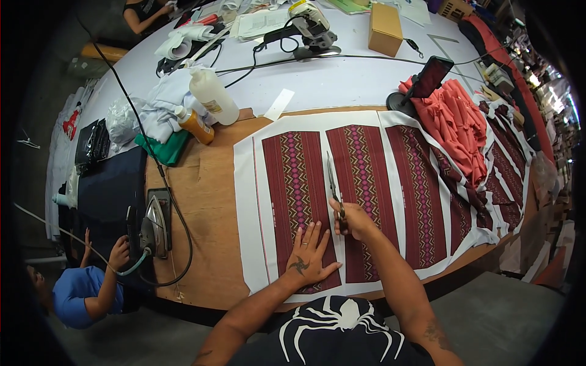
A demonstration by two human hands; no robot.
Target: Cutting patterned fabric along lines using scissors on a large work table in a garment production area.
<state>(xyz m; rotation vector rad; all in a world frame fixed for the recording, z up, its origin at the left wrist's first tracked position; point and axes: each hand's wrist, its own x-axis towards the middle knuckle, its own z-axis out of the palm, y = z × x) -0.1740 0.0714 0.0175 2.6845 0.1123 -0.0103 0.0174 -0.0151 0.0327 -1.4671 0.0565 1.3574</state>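
Observation:
My left hand (308, 256) lies flat, fingers spread, on a maroon printed panel (274, 165) of white-bordered fabric (248, 183). My right hand (348, 219) grips long scissors (331, 174), whose blades point away from me along the white strip between this panel and the middle maroon panel (366, 183). More patterned panels (409, 195) continue to the right, the farther ones bunched and overlapping.
Wooden board (201, 232); coral cloth (458, 122); phone stand (401, 105); white jug (213, 97), orange bottle (195, 125); iron (155, 226) with hanging cord; cutting machine (311, 33); cardboard box (384, 30). A blue-shirted person (82, 293) works at lower left; another person (140, 15) stands across the table.

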